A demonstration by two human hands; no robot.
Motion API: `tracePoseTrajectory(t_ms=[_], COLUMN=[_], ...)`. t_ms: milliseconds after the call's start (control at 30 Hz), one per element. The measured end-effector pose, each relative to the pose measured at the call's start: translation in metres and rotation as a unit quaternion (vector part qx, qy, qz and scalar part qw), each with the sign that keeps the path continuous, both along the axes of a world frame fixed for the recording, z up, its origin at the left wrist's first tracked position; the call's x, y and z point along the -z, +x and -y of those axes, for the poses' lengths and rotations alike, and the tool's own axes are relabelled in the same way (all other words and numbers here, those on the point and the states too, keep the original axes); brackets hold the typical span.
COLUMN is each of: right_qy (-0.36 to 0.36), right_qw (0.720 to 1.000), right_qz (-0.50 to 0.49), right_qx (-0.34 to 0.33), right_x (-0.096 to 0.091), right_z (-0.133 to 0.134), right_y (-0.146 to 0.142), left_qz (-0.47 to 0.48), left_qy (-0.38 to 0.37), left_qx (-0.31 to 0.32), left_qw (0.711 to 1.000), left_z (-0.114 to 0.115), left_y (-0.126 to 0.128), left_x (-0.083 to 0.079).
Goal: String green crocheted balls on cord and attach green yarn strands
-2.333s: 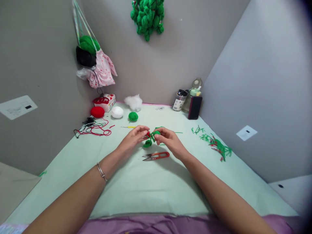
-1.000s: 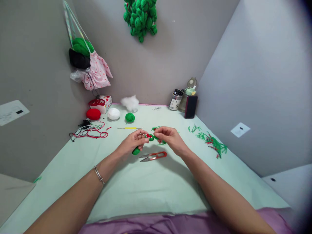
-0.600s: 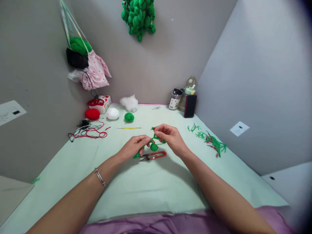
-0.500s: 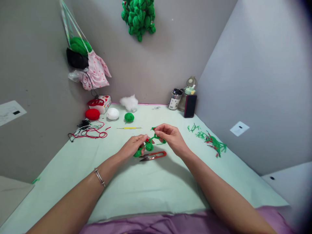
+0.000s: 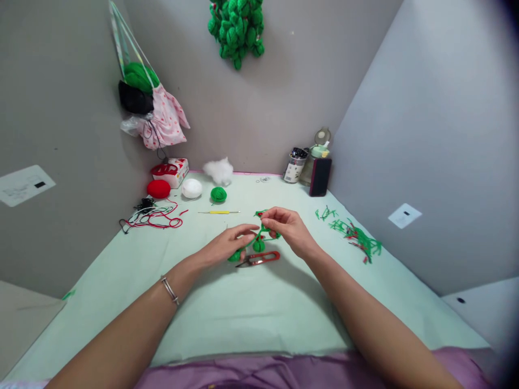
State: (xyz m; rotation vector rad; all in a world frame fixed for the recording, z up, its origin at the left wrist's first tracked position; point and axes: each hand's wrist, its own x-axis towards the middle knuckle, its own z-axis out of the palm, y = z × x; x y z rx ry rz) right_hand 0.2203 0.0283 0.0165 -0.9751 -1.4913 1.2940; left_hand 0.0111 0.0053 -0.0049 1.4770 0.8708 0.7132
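Both my hands meet over the middle of the pale green table (image 5: pixel 227 313). My left hand (image 5: pixel 227 246) pinches a small green crocheted piece (image 5: pixel 258 244) with round green balls hanging from it. My right hand (image 5: pixel 287 229) pinches the upper end of the same piece, fingers closed around green yarn. Red thread snips (image 5: pixel 259 259) lie on the table just below the hands. A yellow crochet hook (image 5: pixel 219 212) lies a little beyond them.
Red (image 5: pixel 158 188), white (image 5: pixel 192 188) and green (image 5: pixel 218 194) yarn balls sit at the back left, near white stuffing (image 5: pixel 219 169) and tangled red yarn (image 5: pixel 156 217). A cup, bottle and phone (image 5: pixel 320 176) stand back right. Green yarn scraps (image 5: pixel 359 237) lie at the right. A green crochet bunch (image 5: pixel 237 27) hangs on the wall.
The green piece has been turned between my fingers; its balls now hang lower, close above the snips. My hands stay in nearly the same place; the view shifted slightly.
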Motion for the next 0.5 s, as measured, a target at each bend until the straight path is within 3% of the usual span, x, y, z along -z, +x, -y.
tracePoseTrajectory(t_ms=[100,200,300,400,500], right_qy=[-0.011,-0.031,-0.024,0.049,0.098], right_qw=[0.999,0.993,0.979,0.977,0.969], right_qz=[0.035,0.095,0.166,0.205,0.214], right_qx=[-0.003,-0.069,-0.120,-0.038,0.073], right_x=[0.006,0.014,0.022,0.027,0.028], right_z=[-0.007,-0.010,-0.012,-0.017,-0.024], right_y=[0.004,0.006,0.006,0.008,0.013], left_qz=[-0.014,-0.037,-0.090,-0.247,-0.344], left_qy=[0.017,0.024,0.094,0.182,0.210], left_qx=[-0.047,-0.042,-0.103,-0.180,-0.207], left_qw=[0.999,0.998,0.986,0.934,0.891], left_z=[-0.009,-0.021,-0.032,-0.037,-0.035], left_y=[-0.012,-0.029,-0.043,-0.048,-0.044], left_x=[-0.002,-0.001,0.005,0.013,0.019])
